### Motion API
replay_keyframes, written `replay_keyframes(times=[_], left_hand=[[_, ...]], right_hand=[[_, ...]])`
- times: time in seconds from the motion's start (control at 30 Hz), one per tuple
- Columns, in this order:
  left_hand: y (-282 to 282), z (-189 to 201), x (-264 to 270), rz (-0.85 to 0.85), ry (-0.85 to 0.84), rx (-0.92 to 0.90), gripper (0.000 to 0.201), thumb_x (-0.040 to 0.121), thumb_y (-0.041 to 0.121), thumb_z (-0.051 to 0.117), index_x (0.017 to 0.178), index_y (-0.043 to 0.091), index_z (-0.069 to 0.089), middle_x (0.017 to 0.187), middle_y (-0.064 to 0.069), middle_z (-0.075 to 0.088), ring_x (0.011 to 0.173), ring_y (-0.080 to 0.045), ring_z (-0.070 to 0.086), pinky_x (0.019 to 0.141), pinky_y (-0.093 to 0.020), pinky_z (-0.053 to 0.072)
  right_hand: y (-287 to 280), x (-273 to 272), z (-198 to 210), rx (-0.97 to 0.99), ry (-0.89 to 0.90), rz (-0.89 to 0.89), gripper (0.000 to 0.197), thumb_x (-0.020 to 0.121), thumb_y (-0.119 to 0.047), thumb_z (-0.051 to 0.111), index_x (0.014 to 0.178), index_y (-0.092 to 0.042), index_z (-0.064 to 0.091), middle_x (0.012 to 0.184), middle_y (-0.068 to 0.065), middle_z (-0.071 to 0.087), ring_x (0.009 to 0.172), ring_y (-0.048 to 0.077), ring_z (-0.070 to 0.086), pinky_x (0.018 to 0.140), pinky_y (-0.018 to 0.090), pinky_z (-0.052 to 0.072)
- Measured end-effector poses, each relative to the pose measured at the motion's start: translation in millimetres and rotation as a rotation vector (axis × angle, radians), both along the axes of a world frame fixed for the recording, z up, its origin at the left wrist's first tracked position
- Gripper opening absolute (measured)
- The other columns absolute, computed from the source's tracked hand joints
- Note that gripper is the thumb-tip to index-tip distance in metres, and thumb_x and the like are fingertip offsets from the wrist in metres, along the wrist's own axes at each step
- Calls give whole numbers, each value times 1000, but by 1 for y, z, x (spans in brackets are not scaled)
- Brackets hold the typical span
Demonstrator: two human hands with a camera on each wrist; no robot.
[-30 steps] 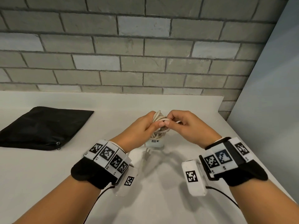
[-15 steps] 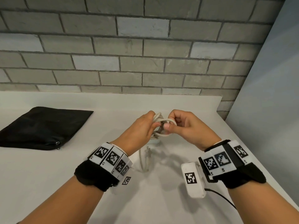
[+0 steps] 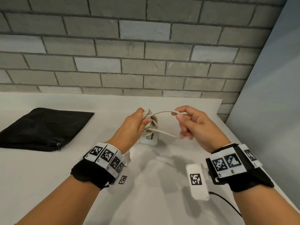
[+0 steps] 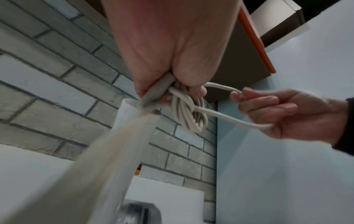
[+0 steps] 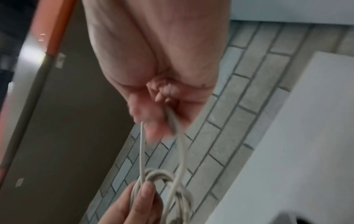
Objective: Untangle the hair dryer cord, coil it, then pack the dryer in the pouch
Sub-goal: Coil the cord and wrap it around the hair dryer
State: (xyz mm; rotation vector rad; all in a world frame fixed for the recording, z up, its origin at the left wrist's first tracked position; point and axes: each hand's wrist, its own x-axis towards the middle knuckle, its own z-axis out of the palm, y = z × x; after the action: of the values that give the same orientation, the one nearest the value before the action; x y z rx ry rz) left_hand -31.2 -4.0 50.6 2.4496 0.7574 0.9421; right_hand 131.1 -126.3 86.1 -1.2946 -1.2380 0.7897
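Note:
My left hand (image 3: 138,122) grips a bundle of off-white cord (image 3: 151,123) above the white table (image 3: 48,176). Below that bundle, part of the white hair dryer (image 3: 149,139) shows; the rest is hidden behind my left hand. My right hand (image 3: 183,120) pinches one loop of cord (image 3: 164,112) and holds it out to the right of the bundle. In the left wrist view the cord (image 4: 191,115) hangs knotted under my left hand (image 4: 172,84), with my right hand (image 4: 268,112) holding the loop. In the right wrist view my right hand (image 5: 159,112) holds two strands of cord (image 5: 178,151) that lead down to the bundle.
A flat black zippered pouch (image 3: 43,129) lies on the table at the left. A grey brick wall (image 3: 146,54) stands behind the table. A pale blue panel (image 3: 267,103) closes the right side, close to the table's right edge.
My right hand has moved right, away from my left, drawing a loop of cord out of the bundle. Both hands have risen a little.

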Motion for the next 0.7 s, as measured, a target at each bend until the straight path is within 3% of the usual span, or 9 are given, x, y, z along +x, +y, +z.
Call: replay_keyframes(times=[0.03, 0.1, 0.2, 0.27, 0.4, 0.47, 0.53, 0.6, 0.7], left_hand=[[2, -2, -1, 4, 8, -10, 20, 94, 25, 43, 83, 11, 34, 66, 12, 41, 58, -4, 42, 54, -12, 35], [1, -5, -3, 6, 18, -33, 19, 94, 26, 41, 84, 11, 35, 67, 11, 42, 59, -6, 43, 53, -16, 34], [0, -7, -4, 17, -7, -73, 18, 95, 26, 40, 87, 10, 35, 66, 10, 43, 59, -8, 44, 50, -11, 38], [2, -7, -4, 18, -24, -71, 17, 95, 27, 39, 88, 11, 36, 66, 8, 44, 58, -10, 45, 51, -12, 37], [3, -7, 0, -18, -14, -48, 18, 96, 29, 37, 85, 15, 34, 69, 9, 45, 62, -6, 45, 55, -13, 36], [0, -8, 3, -46, -1, -56, 20, 96, 30, 36, 83, 15, 33, 71, 10, 45, 64, -7, 45, 55, -15, 35], [-4, -7, 6, -73, 0, -68, 21, 96, 31, 34, 83, 15, 33, 72, 11, 45, 65, -8, 46, 57, -20, 34], [-8, -8, 9, -85, 4, -81, 21, 96, 34, 32, 80, 20, 32, 72, 12, 45, 67, -14, 47, 60, -27, 37], [-11, -9, 9, -82, 6, -103, 23, 95, 37, 32, 74, 29, 30, 72, 13, 47, 68, -15, 49, 63, -33, 38]], right_hand=[[0, 2, 5, 38, -83, -61, 12, 90, -11, 50, 95, -14, 60, 46, -4, 44, 41, 6, 42, 45, 15, 40], [-1, 6, 12, 78, -376, -125, 11, 86, -16, 59, 96, -16, 63, 48, -7, 45, 44, 4, 43, 51, 16, 39], [-4, 12, 17, 72, -692, -198, 6, 80, -27, 66, 80, -21, 65, 51, -7, 46, 50, 6, 42, 57, 22, 37], [-6, 15, 19, 115, -503, -138, 7, 80, -21, 66, 76, -16, 64, 59, 1, 50, 55, 7, 44, 57, 23, 39], [-7, 9, 29, 170, -71, 71, 8, 76, -7, 62, 78, -14, 59, 59, -7, 52, 49, 4, 44, 48, 14, 39], [-4, 0, 36, 288, 93, 125, 11, 78, -5, 61, 84, -13, 58, 64, -8, 60, 53, 7, 51, 56, 17, 44], [0, -9, 42, 376, 191, 197, 21, 80, -5, 54, 99, -12, 55, 86, 0, 68, 68, 11, 61, 70, 23, 49], [2, -18, 44, 386, 179, 282, 27, 84, -2, 50, 107, -14, 52, 99, 4, 67, 70, 12, 62, 69, 23, 48], [2, -28, 47, 338, -150, 258, 36, 88, 4, 46, 117, -17, 51, 102, 2, 66, 56, 9, 55, 56, 17, 44]])
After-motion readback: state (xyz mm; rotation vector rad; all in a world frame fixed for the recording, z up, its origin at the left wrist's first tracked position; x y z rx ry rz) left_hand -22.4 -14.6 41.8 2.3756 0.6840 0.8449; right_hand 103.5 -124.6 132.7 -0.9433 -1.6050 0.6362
